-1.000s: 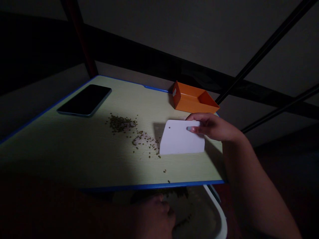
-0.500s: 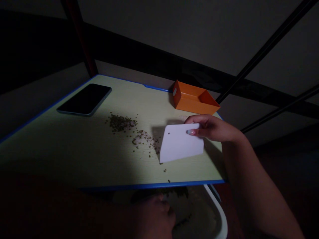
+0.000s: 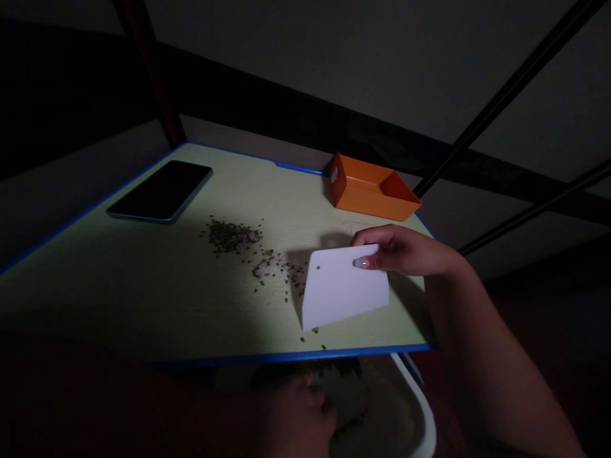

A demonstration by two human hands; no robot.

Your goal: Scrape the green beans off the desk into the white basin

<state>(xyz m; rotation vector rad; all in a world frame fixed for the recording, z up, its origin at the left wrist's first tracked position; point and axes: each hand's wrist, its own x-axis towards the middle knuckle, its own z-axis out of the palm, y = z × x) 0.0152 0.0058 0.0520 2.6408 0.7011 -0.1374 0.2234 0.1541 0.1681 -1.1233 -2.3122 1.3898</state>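
Right hand (image 3: 408, 251) clamped, thumb in front, on a white flat trapezoid scraper (image 3: 344, 289), right of centre, tilted over the pale blue-edged tabletop (image 3: 267, 191). Small green bean-like grains (image 3: 229, 235) lie left of it, mid-frame. White-rimmed tub (image 3: 428, 420), bottom centre, holds dark scattered grains; left hand (image 3: 305, 416) there, fingers curled, can't tell from here if gripping. Open orange box (image 3: 377, 205), upper right of centre.

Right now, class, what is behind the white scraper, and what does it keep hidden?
Behind the scraper, some seeds show past its left edge, and the orange box stands farther back on the table. It hides part of the right hand and any seeds directly behind.
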